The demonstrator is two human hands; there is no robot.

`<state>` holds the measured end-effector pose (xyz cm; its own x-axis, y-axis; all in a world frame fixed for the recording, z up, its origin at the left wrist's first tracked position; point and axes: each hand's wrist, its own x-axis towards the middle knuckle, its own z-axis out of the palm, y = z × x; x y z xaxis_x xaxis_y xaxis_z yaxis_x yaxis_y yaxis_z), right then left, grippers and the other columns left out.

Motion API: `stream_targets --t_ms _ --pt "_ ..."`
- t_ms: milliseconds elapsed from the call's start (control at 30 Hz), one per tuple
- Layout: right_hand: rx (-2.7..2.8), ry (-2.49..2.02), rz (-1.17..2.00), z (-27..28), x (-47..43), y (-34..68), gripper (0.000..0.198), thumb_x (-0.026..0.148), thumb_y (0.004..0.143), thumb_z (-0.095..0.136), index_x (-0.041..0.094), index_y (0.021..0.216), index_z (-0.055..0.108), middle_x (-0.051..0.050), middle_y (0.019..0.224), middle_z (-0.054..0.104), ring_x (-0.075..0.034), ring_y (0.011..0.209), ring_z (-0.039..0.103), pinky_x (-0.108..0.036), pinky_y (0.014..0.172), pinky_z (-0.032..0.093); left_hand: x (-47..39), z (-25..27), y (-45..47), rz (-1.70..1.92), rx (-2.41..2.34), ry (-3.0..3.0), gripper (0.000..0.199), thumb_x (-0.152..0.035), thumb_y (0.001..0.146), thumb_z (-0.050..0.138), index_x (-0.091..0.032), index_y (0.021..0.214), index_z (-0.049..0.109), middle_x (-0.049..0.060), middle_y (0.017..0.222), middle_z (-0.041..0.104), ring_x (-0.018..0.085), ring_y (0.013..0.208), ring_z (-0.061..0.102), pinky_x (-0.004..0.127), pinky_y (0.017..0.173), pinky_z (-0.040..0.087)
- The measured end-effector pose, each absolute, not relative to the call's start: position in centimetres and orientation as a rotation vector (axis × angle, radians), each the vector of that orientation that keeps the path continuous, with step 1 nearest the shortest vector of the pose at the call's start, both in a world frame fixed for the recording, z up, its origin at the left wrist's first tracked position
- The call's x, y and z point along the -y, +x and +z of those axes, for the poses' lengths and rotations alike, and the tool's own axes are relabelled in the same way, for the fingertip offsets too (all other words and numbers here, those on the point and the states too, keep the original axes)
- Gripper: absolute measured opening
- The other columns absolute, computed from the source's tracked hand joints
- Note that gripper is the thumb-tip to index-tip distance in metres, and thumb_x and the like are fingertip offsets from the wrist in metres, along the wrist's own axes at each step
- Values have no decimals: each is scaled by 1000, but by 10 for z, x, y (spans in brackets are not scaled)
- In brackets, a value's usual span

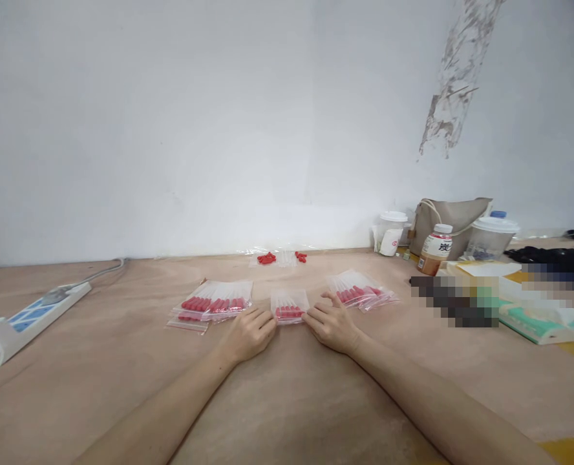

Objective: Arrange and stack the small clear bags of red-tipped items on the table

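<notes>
A small clear zip bag lies flat in the middle of the table, holding several slim pale pieces with red ends. At its lower left corner, my left hand has its fingers curled and pressed together on the bag's edge. My right hand pinches the lower right corner, its index finger raised and bent. The fingertips of both hands are partly hidden. Left of my hands is an overlapping pile of similar filled bags. Another such pile fans out to the right, just beyond my right hand.
Small red pieces lie on clear plastic near the wall. A power strip with a cable is at left. At back right stand a lidded cup, a bottle, a grey bag and a tub. A tissue pack lies right.
</notes>
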<state>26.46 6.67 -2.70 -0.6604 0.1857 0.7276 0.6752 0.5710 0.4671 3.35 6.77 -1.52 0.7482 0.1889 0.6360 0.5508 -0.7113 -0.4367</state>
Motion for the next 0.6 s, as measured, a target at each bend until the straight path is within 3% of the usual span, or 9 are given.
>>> stream_targets --t_ms 167,600 --pt "2178 -702 -947 -24 -63 255 23 10 82 41 18 65 53 3 57 53 -9 60 42 -36 87 26 -66 -12 45 -853 556 -2376 12 -14 84 48 -16 94 55 5 89 61 17 82 55 30 71 44" --pt "2206 -642 -888 -23 -49 239 20 11 83 40 18 71 56 2 61 55 -10 63 44 -36 88 25 -68 -16 45 -748 355 -2375 13 -10 84 47 -15 79 57 3 77 62 14 71 56 29 62 43"
